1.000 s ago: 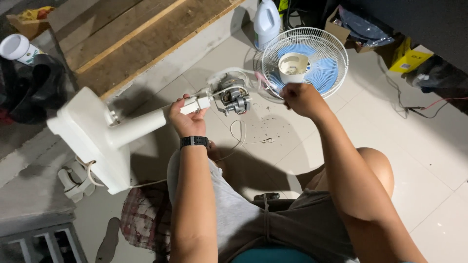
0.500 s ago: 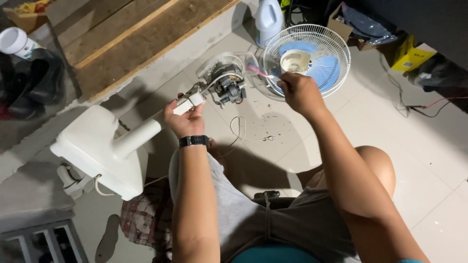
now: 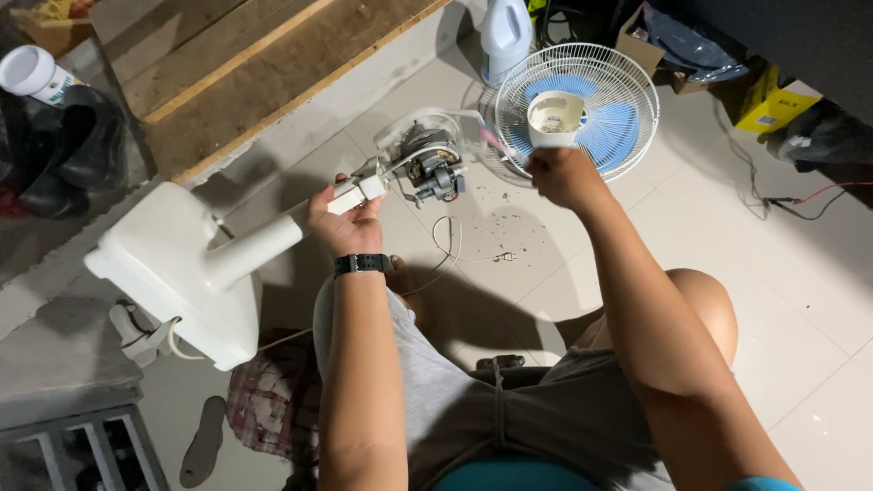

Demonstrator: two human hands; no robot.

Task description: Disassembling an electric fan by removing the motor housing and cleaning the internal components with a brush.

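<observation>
My left hand (image 3: 347,221), with a black watch at the wrist, grips the white neck of a stripped fan stand (image 3: 264,247) just below its bare motor (image 3: 427,165). The stand's white base (image 3: 173,282) is tilted up off the floor at the left. My right hand (image 3: 566,175) is closed on a thin pink-handled tool (image 3: 491,141) whose tip points at the motor. Just behind that hand a white fan grille (image 3: 627,86) lies on the tiles, with a blue blade and a white motor cover (image 3: 555,118) inside it.
A white jug (image 3: 506,36) stands behind the grille. A wooden step (image 3: 264,64) runs along the back left, with black boots (image 3: 68,150) beside it. A yellow box (image 3: 773,109) and cables lie at the right. A loose cord (image 3: 447,238) and small debris lie on the tiles.
The pink-handled tool now shows between my right hand and the motor. The stand's base has sunk a little lower at the left. My left hand keeps its grip.
</observation>
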